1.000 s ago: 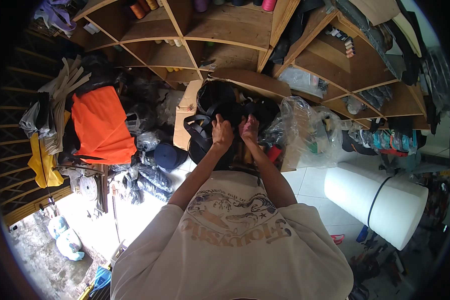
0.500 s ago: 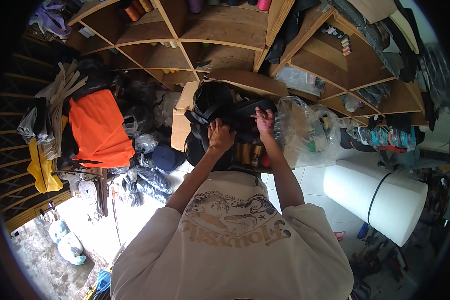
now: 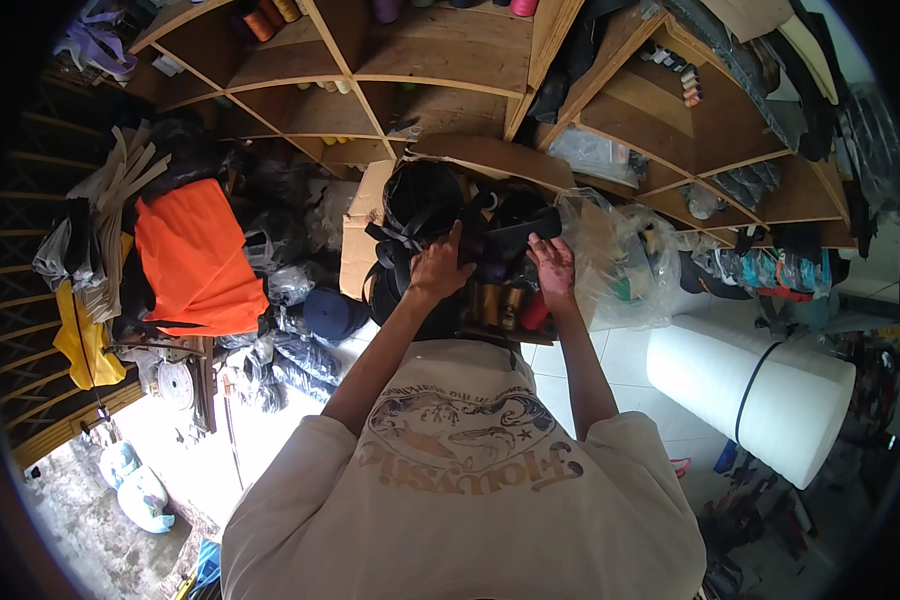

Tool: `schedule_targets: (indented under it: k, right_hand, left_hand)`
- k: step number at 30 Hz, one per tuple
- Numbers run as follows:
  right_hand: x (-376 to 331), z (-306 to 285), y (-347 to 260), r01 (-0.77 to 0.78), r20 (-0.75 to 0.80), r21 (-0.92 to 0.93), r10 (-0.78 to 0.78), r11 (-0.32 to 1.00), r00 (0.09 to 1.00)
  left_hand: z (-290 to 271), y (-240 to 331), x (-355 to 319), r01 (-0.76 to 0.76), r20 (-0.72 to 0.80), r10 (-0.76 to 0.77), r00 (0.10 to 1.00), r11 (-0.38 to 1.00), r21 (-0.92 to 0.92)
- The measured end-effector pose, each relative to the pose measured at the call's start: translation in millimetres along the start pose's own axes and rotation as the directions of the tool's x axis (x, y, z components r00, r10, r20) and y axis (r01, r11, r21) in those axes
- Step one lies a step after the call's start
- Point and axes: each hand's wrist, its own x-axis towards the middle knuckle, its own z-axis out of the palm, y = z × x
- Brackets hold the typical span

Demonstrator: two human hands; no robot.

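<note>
An open cardboard box (image 3: 367,225) in front of me holds rolls and loops of black strap. My left hand (image 3: 440,268) rests over the loose black loops (image 3: 398,250) with its index finger stretched out and its thumb apart. Beside it, a wide black strap (image 3: 526,232) slants across the right of the box. My right hand (image 3: 553,268) lies at that strap's near edge, fingers spread and extended. Below the hands stand brown-gold thread spools (image 3: 511,305) and a red spool (image 3: 536,311). What lies under my left palm is hidden.
Clear plastic wrapping (image 3: 625,265) bulges right of the box. Wooden shelves (image 3: 440,95) with thread spools rise behind. A white foam roll (image 3: 750,395) lies on the right. Orange fabric (image 3: 198,258) and a dark blue roll (image 3: 332,315) are on the left.
My right hand has shifted right and toward me, and its fingers have opened out. The wide strap's end has moved slightly lower. My left index finger has stretched forward.
</note>
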Motion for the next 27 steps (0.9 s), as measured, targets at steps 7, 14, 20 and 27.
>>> schedule_targets:
  k: [7,14,20,27]
  right_hand:
    - [2.4,13.1,-40.5,0.201,-0.015,0.138,-0.201,0.970,0.980]
    - [-0.8,22.0,-68.6,0.391,0.045,-0.171,-0.389,0.904,0.920]
    - [-0.4,29.6,-72.5,0.439,0.058,-0.342,-0.447,0.831,0.892]
    - [14.5,16.7,-43.2,0.314,0.098,-0.427,-0.302,0.848,0.948]
  left_hand:
    - [-1.1,6.9,-0.5,-0.111,-0.107,0.103,0.989,0.991,-0.079]
    - [-21.4,7.9,-8.5,-0.081,-0.125,0.092,0.988,0.993,0.090]
    - [-26.3,-7.1,-9.8,-0.194,-0.018,0.198,0.980,0.973,0.123]
    - [-13.2,-5.5,-16.5,-0.361,-0.008,0.366,0.931,0.921,0.149]
